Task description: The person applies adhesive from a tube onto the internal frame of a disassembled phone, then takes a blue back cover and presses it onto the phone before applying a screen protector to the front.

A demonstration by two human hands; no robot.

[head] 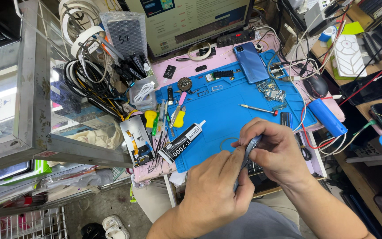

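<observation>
**Both hands on the phone frame, edge-on above the mat**

I hold a thin grey-blue phone frame (247,157) between my two hands, just over the near edge of the blue silicone work mat (226,110) that covers the counter. My left hand (215,190) is clenched around its lower end, thumb lying up along the edge. My right hand (277,152) closes over its upper end from the far side, fingers curled over the top, so each grip is grasping the same piece.

The frame stands edge-on to me. Its long axis runs from low and near, at my left palm, up and away to the right fingertips, tilted a little to the right. The two hands touch around its middle; the left is nearer to my body, the right sits higher and farther out. How much of the frame lies hidden inside my palms I cannot tell.

On the mat beyond, a black-and-white glue tube (181,142) lies just left of my hands, nozzle pointing up and right. A thin metal-tipped tool with a red end (258,109) lies well apart above them. A blue phone, back up (250,62), rests at the far edge near the monitor.
</observation>
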